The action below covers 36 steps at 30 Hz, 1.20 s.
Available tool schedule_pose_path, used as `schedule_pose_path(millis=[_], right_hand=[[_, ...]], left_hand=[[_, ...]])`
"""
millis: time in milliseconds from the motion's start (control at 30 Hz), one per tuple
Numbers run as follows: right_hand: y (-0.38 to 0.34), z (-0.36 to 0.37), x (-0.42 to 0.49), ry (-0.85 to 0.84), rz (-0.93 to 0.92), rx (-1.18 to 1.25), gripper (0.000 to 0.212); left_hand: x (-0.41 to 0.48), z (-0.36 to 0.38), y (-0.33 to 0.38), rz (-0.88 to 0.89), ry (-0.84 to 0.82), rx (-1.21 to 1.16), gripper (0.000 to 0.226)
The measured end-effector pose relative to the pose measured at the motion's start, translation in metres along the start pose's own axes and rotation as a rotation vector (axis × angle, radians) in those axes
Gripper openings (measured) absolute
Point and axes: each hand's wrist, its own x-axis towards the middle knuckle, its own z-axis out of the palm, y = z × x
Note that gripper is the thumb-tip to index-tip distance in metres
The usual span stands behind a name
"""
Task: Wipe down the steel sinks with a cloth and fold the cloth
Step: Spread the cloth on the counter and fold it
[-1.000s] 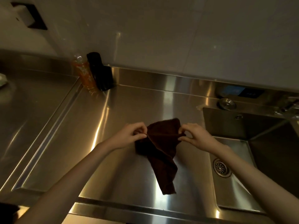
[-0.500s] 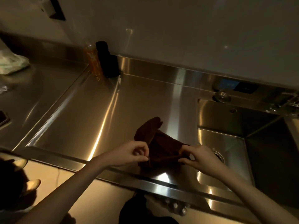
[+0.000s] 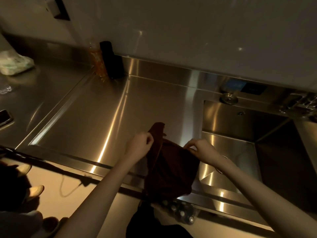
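A dark brown cloth (image 3: 169,170) hangs between my two hands over the front edge of the steel counter (image 3: 106,109). My left hand (image 3: 139,146) pinches its upper left edge, where a flap folds up behind. At the upper right edge, my right hand (image 3: 199,149) holds the cloth with thumb and fingers. The deep steel sink (image 3: 243,131) lies to the right, its drain mostly hidden behind my right wrist.
An orange bottle (image 3: 97,61) and a black bottle (image 3: 112,60) stand against the wall at the back. A pale plastic bag (image 3: 14,63) lies far left. A round steel knob (image 3: 229,97) and tap fittings (image 3: 300,104) sit behind the sink. Shoes (image 3: 35,190) show on the floor.
Both hands have drawn the cloth toward the counter's front edge and spread it wider; it hangs lower now. The view has tilted further down toward the floor.
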Motion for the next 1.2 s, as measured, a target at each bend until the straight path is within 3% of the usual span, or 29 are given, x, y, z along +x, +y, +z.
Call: schedule_pose_path(millis=[100,233,333,433,533,600,767,867,933,1067,1200], right_hand=[[-0.002,0.007,0.045,-0.023,0.095,-0.011,0.019],[0.000,0.022,0.060,-0.205,0.237,-0.081,0.041],[0.003,0.033,0.052,-0.211,0.263,-0.083,0.030],[0.001,0.021,0.054,-0.154,0.286,-0.037,0.016],[0.003,-0.008,0.067,-0.049,0.301,0.110,0.016],[0.003,-0.029,0.078,0.052,0.322,0.183,0.013],[0.023,-0.070,0.108,0.425,0.526,0.267,0.015],[0.039,-0.076,0.114,0.489,0.620,0.325,0.014],[0.040,-0.076,0.114,0.360,0.635,0.308,0.011],[0.026,-0.062,0.105,-0.231,0.462,0.103,0.017],[0.012,-0.045,0.092,-0.440,0.346,-0.012,0.026]], left_hand=[[0.050,0.007,0.017,-0.029,0.075,0.121,0.031],[0.096,0.029,0.024,-0.088,-0.092,0.367,0.065],[0.109,0.038,0.017,-0.065,-0.191,0.418,0.054],[0.122,0.030,0.000,-0.061,-0.177,0.217,0.028],[0.139,0.005,-0.021,-0.147,-0.064,-0.267,0.029],[0.149,-0.026,-0.036,-0.203,0.085,-0.463,0.034],[0.173,-0.094,-0.092,-0.331,0.338,-0.544,0.036],[0.181,-0.114,-0.124,-0.369,0.355,-0.566,0.040],[0.180,-0.118,-0.140,-0.351,0.274,-0.471,0.038],[0.155,-0.111,-0.158,-0.214,-0.139,-0.377,0.027],[0.127,-0.103,-0.154,0.025,-0.528,-0.167,0.029]])
